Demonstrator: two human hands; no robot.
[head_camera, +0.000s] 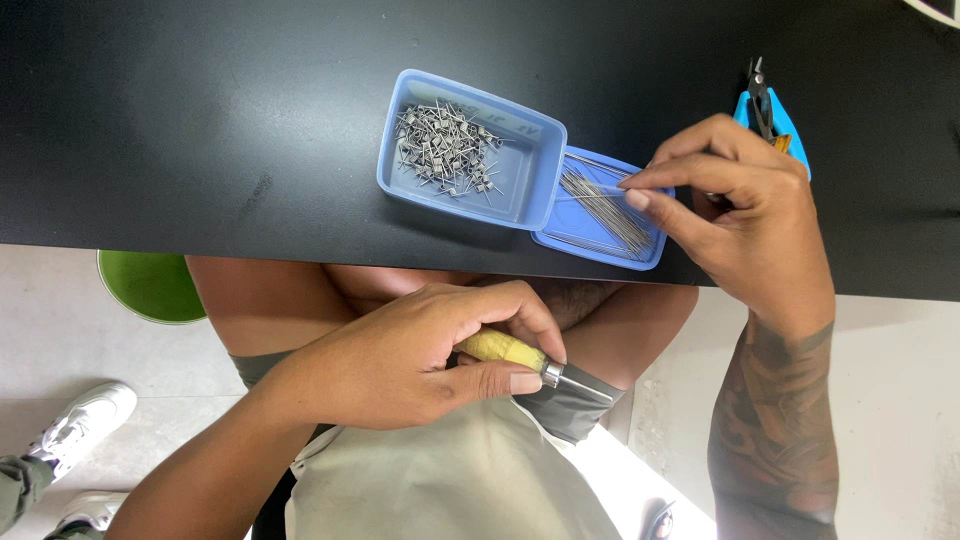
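My left hand (420, 360) is closed around a small tool with a yellow handle (500, 348) and a thin metal tip (578, 380), held over my lap below the table edge. Over a flat blue lid (590, 228) my right hand (745, 215) pinches a thin straight wire (600, 165) between thumb and forefinger, above a bundle of straight wires (605, 208) lying in the lid. Beside the lid stands a blue plastic tray (520, 175) holding several small coiled wire pieces (445, 148).
A black table (200, 120) spans the upper view. Blue-handled cutters (762, 105) lie behind my right hand. A green stool seat (150, 285) and another person's white shoe (85, 420) are on the floor at left.
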